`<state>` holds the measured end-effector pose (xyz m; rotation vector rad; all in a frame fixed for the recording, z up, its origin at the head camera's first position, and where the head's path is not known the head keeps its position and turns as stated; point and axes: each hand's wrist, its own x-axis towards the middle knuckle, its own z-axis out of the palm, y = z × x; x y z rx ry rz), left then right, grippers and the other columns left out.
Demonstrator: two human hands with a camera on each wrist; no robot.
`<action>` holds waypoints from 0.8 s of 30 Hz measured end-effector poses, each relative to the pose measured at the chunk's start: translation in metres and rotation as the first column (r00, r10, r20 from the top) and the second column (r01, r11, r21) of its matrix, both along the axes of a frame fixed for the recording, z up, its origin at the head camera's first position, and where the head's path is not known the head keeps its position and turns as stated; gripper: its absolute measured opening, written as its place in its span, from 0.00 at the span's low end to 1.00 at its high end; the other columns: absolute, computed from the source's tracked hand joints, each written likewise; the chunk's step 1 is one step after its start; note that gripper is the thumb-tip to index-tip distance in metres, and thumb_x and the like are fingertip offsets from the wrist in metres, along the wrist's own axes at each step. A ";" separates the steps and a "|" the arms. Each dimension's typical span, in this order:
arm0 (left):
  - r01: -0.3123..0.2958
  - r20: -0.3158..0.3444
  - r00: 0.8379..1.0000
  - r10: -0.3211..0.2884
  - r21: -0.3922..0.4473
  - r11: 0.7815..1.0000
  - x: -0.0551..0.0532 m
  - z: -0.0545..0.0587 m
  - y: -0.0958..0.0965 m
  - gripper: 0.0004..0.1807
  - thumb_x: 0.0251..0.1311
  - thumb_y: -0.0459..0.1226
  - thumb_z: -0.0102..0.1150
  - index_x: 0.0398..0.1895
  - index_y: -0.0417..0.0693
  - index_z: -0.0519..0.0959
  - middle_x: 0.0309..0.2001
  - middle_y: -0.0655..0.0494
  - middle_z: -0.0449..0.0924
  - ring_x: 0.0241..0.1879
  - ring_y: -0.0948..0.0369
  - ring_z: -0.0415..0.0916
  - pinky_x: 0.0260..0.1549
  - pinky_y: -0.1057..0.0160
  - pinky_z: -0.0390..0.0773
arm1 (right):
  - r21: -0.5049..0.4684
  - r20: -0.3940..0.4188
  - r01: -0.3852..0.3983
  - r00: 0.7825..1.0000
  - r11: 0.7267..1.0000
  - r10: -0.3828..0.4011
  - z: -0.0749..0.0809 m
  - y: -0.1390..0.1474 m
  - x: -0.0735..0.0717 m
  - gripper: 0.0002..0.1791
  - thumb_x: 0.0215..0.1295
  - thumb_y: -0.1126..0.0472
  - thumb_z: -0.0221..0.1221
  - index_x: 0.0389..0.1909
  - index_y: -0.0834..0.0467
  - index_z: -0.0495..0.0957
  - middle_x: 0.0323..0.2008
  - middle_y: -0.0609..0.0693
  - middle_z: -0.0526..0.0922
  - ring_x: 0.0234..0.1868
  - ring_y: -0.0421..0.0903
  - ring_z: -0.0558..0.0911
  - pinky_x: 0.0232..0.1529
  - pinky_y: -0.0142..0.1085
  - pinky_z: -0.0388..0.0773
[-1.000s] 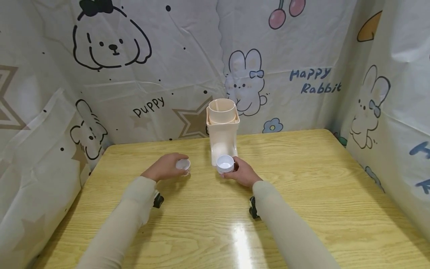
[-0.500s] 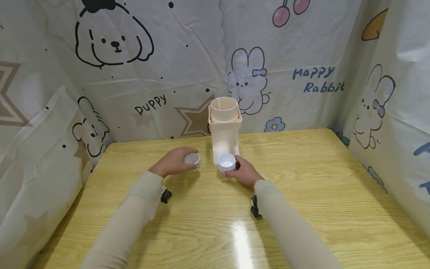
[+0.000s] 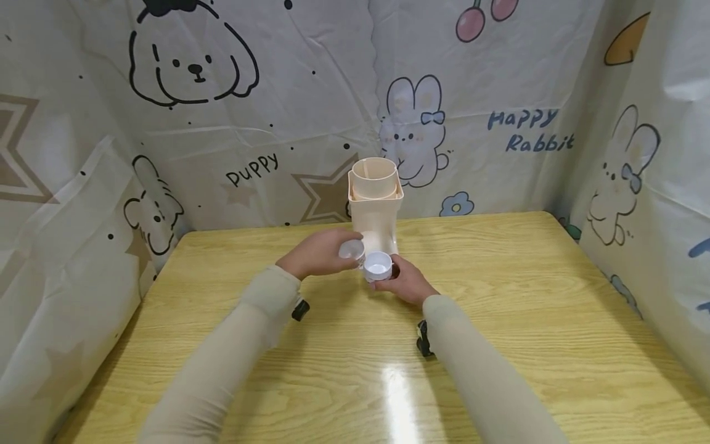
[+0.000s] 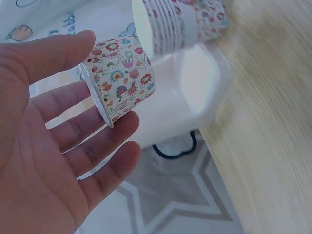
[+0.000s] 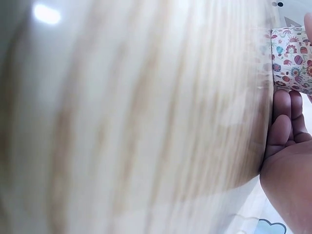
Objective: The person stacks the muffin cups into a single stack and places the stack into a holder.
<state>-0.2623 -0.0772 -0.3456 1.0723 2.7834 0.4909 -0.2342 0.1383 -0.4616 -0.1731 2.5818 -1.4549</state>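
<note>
My left hand (image 3: 322, 254) grips a single paper cup (image 4: 124, 75) with a small floral print, thumb on one side of its rim and fingers on the other. In the left wrist view the cup's base points at the open mouth of a stack of matching paper cups (image 4: 178, 24). My right hand (image 3: 409, 282) holds that stack upright low over the table, with several rims showing one below another. From the head view the single cup (image 3: 352, 249) overlaps the left edge of the stack's white mouth (image 3: 378, 264). The right wrist view catches part of the floral stack (image 5: 292, 58) beside curled fingers.
Just behind the hands stands a tall cream plastic holder (image 3: 375, 216) with a round tube in its top. The wood-grain table (image 3: 344, 370) meets a printed cloth (image 3: 310, 117) at the back and sides.
My left hand has moved right with the single cup, from well left of the stack up to its rim. The right hand and the stack have stayed nearly in place.
</note>
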 end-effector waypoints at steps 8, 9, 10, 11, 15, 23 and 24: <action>0.058 -0.047 0.997 -0.059 -0.028 0.998 0.006 0.008 0.022 0.30 0.62 0.44 0.64 0.66 0.43 0.74 0.63 0.45 0.77 0.62 0.51 0.75 0.61 0.51 0.75 | -0.011 -0.003 -0.016 1.000 1.000 0.016 -0.002 0.001 -0.001 0.35 0.59 0.53 0.70 0.65 0.57 0.68 0.61 0.56 0.78 0.60 0.53 0.77 0.65 0.50 0.72; 0.066 -0.049 0.997 -0.068 -0.036 0.997 0.006 0.008 0.025 0.30 0.62 0.44 0.64 0.66 0.43 0.74 0.63 0.45 0.77 0.62 0.51 0.75 0.61 0.52 0.75 | -0.007 -0.004 -0.015 1.000 1.000 0.015 -0.002 0.002 -0.001 0.35 0.59 0.53 0.70 0.65 0.56 0.68 0.61 0.56 0.78 0.60 0.53 0.77 0.65 0.50 0.72; 0.073 -0.051 0.996 -0.076 -0.043 0.996 0.006 0.008 0.027 0.30 0.62 0.44 0.64 0.66 0.43 0.74 0.63 0.45 0.77 0.62 0.51 0.75 0.61 0.52 0.75 | -0.008 -0.001 -0.012 1.000 1.000 0.012 -0.002 0.002 -0.001 0.35 0.59 0.53 0.70 0.65 0.56 0.68 0.61 0.56 0.78 0.60 0.53 0.78 0.65 0.49 0.72; 0.079 -0.053 0.995 -0.082 -0.051 0.996 0.006 0.008 0.029 0.30 0.62 0.44 0.64 0.66 0.43 0.74 0.63 0.45 0.77 0.62 0.51 0.75 0.61 0.52 0.75 | -0.011 0.002 -0.010 1.000 1.000 0.010 -0.002 0.002 -0.001 0.35 0.59 0.53 0.70 0.65 0.56 0.68 0.61 0.56 0.78 0.60 0.53 0.77 0.65 0.49 0.72; 0.085 -0.040 0.995 -0.087 -0.060 0.995 0.006 0.005 0.037 0.30 0.61 0.43 0.64 0.66 0.44 0.74 0.63 0.45 0.77 0.60 0.51 0.76 0.59 0.52 0.76 | -0.033 0.005 -0.014 1.000 0.999 0.014 0.000 0.003 0.000 0.36 0.59 0.53 0.70 0.66 0.56 0.67 0.62 0.56 0.77 0.61 0.53 0.77 0.66 0.50 0.71; 0.093 -0.042 0.995 -0.096 -0.066 0.994 0.005 0.002 0.049 0.29 0.60 0.42 0.66 0.65 0.46 0.75 0.62 0.47 0.78 0.58 0.52 0.78 0.58 0.52 0.77 | -0.056 0.009 -0.033 0.999 0.998 0.033 0.002 0.002 0.000 0.37 0.60 0.53 0.69 0.69 0.51 0.66 0.61 0.54 0.78 0.59 0.51 0.78 0.62 0.47 0.73; 0.093 -0.039 0.995 -0.096 -0.067 0.993 0.005 0.002 0.050 0.29 0.60 0.42 0.66 0.65 0.46 0.75 0.62 0.47 0.78 0.58 0.52 0.78 0.58 0.52 0.77 | -0.053 0.008 -0.033 0.999 0.998 0.033 0.001 0.002 -0.001 0.37 0.60 0.53 0.69 0.69 0.50 0.66 0.60 0.54 0.79 0.58 0.51 0.78 0.62 0.47 0.74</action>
